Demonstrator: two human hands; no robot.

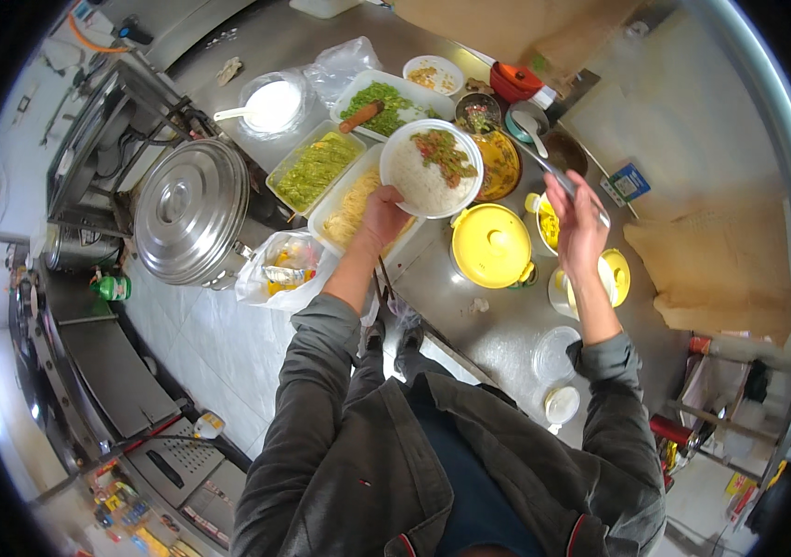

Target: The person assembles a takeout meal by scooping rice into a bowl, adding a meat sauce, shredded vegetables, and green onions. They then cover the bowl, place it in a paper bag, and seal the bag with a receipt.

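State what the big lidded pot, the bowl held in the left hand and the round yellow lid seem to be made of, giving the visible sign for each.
Big pot: brushed steel, going by its grey metallic sheen and ringed lid. Bowl: thin, matte white, probably disposable plastic or foam. Yellow lid: glossy, evenly coloured, likely plastic or enamel; which one stays open.

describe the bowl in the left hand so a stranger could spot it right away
Start at the big steel pot on the left and go right past the trays of food. The white bowl is lifted above them in the left hand. Only it holds white rice topped with red and green bits.
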